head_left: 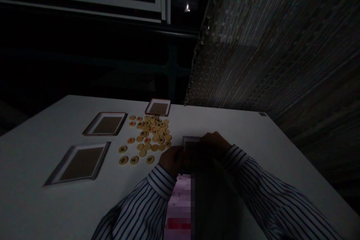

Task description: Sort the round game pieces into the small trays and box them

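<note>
A shallow rectangular tray (192,140) with a dark inside lies in front of me, mostly in shadow. My left hand (171,158) has its fingers curled on the tray's left edge. At the right side, my right hand (216,143) is closed over the tray's far right corner. Left of my hands, round wooden Chinese chess pieces (147,146) are scattered in a loose pile. Some show red or black characters and others are blank side up. My fingertips are hard to make out in the dim light.
On the white table (270,157) lie three similar trays: one at the far edge (159,107), one farther left (105,124) and one nearer (81,162). A partly pixelated pink bright patch (178,202) shows below my hands. A strand curtain (253,45) hangs behind the right side.
</note>
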Demonstrator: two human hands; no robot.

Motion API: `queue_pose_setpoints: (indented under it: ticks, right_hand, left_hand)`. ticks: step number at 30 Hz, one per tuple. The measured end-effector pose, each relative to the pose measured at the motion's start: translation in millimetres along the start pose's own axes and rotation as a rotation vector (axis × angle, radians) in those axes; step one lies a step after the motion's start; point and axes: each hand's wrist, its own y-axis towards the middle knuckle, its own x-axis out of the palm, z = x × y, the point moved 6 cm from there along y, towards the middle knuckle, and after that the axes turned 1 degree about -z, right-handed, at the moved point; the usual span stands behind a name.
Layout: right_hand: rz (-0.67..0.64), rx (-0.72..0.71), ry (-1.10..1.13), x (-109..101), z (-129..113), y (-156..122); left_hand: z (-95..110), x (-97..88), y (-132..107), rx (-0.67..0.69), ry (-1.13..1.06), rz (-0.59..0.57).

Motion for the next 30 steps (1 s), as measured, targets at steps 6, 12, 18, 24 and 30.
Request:
queue_pose_setpoints:
  ticks: [6, 12, 18, 24, 30]
  right_hand:
    - [-0.004, -0.021, 0.01, -1, -1, -3]
    - [0.013, -0.025, -0.004, -5, -2, -4]
    - [0.001, -0.047, -0.02, -1, -1, -2]
    - [0.007, -0.054, -0.02, 0, -2, -2]
    - [0.055, -0.004, 0.006, -13, 5, -8]
  left_hand:
    - [1, -0.7, -1, 0.004, -0.003, 0.005]
    - [0, -1.0, -1, 0.009, 0.014, 0.03]
    - [3, -2.8, -1, -0.005, -0.002, 0.008]
    - [6, -5.2, -1, 0.004, -0.007, 0.018]
    - [10, -13.3, 0, -0.002, -0.052, 0.01]
